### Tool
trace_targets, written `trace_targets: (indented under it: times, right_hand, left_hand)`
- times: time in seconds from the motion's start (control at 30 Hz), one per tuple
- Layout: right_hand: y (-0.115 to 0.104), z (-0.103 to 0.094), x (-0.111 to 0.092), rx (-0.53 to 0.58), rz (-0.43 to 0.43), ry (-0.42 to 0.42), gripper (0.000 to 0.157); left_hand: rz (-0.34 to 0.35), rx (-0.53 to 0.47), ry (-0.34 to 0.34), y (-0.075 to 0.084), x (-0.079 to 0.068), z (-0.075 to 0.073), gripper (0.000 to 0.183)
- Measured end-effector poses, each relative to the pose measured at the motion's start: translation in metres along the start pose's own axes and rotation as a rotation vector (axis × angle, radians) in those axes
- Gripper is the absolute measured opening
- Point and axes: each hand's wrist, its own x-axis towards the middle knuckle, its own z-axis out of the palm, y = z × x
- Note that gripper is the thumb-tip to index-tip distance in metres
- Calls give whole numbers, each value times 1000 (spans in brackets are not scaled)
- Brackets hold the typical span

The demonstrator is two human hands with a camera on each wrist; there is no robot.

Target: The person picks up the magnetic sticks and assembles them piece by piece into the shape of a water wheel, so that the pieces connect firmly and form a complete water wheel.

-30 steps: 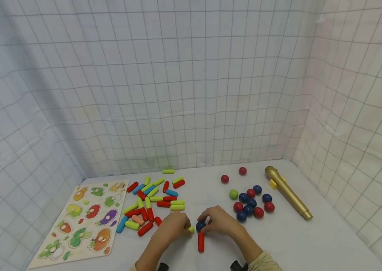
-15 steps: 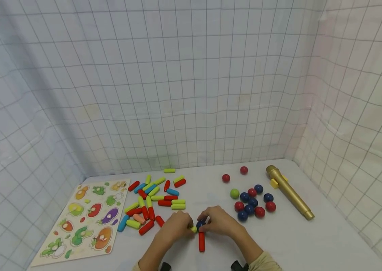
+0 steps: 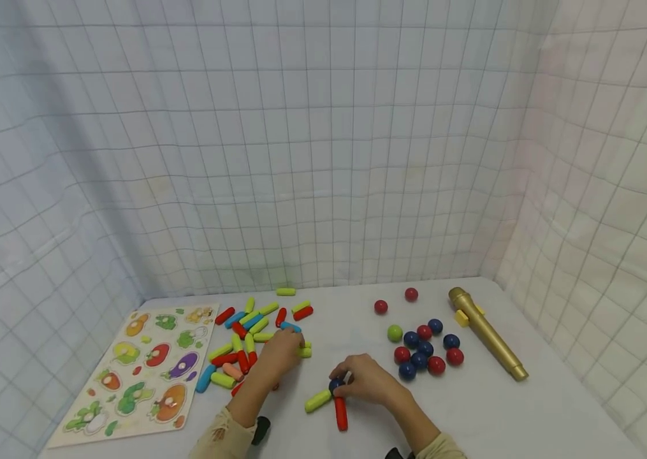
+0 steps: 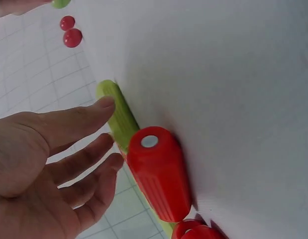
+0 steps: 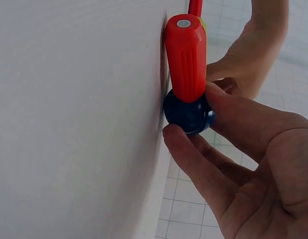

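Note:
My right hand (image 3: 366, 380) pinches a dark blue ball (image 5: 186, 113) between thumb and fingers, close to the white table. A red rod (image 3: 341, 414) with a pale dot in its end (image 5: 183, 23) meets the ball and points toward me. A lime-green rod (image 3: 317, 401) extends from the ball's left side. My left hand (image 3: 282, 352) is over the right edge of the rod pile. In the left wrist view, its thumb tip overlaps a lime-green rod (image 4: 119, 112), its fingers loosely bent beside it. A red rod (image 4: 158, 172) lies right by those fingertips.
Several red, lime and blue rods (image 3: 251, 322) lie loose at left, beside a vegetable picture board (image 3: 148, 328). On the right are several red and blue balls (image 3: 424, 349), a green ball (image 3: 394, 333) and a gold toy microphone (image 3: 489, 335). Gridded white cloth (image 3: 329, 159) surrounds the table.
My left hand has let go of the lime-green rod, now beside the blue ball, and moved up and left to the rod pile. My right hand still holds the ball.

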Motion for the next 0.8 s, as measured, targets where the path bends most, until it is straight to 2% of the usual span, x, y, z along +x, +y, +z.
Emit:
trace_targets:
  times: [0.23,0.43,0.63,0.8]
  right_hand:
    - [1,2,-2,31,43,-24,27]
    - [-2,-5,-4,8,29,-17,28]
    - [-1,-1,-1,24,37,-28,30]
    - [-1,0,-1,3,38,-8,39]
  left_hand:
    - [-19,40,-53,-5,4,11,18]
    - [-40,-28,-79,-5,2,4,12]
    - [-67,-160,-115,-3,-19,-9,14]
    - [-18,-219,-132,4,-33,-14,12]
